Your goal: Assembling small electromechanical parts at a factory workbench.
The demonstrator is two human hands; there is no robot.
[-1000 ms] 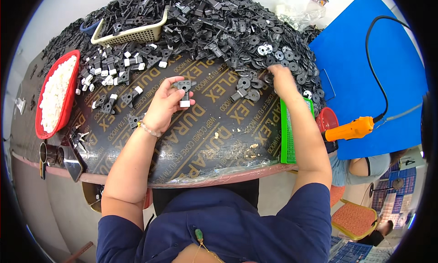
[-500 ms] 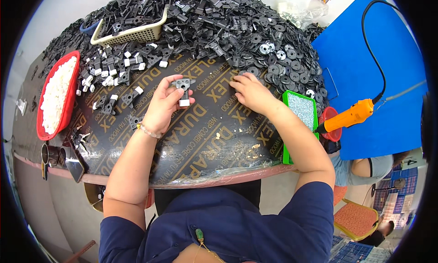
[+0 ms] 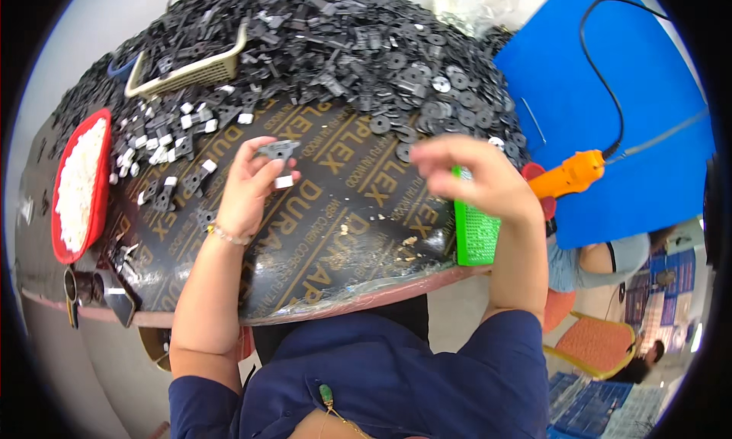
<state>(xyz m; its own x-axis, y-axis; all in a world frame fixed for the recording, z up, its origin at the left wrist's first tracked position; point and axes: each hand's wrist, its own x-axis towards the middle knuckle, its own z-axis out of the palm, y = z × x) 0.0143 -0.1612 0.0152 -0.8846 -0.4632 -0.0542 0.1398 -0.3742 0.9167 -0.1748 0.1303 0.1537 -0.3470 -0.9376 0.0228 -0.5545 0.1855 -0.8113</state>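
In the head view there are two hands, one red oval plastic basket [image 3: 99, 204] of uncounted white blocks at 9 o'clock, one cream perforated plastic basket [image 3: 191, 75] at 10, one green rectangular plastic tray [image 3: 479, 245] between 3 and 4, and one orange and black powered screwdriver [image 3: 572, 174] at 3, in front of one flat blue board [image 3: 640, 195]. A heap of black plastic parts [image 3: 320, 50], too many to count, fills 11 to 1 o'clock on the dark printed tabletop [image 3: 305, 271].

The left hand [image 3: 248, 181], towards 9 o'clock, has its grip closed around one black plastic bracket with a white end block [image 3: 279, 151], held above the tabletop. The right hand [image 3: 476, 172], between 2 and 3 o'clock, is blurred, thumb and fingers apart; whether its grip holds anything can't be told.

Half a second earlier the right hand was at the lower edge of the round black discs [image 3: 467, 98]; now it is over the tray, hiding its far part. The baskets and the left hand sit farther left in view, and the bracket looks more foreshortened.

The bracket's long axis runs roughly 12 to 6 o'clock, white block towards 6; one narrow arm points to about 3.
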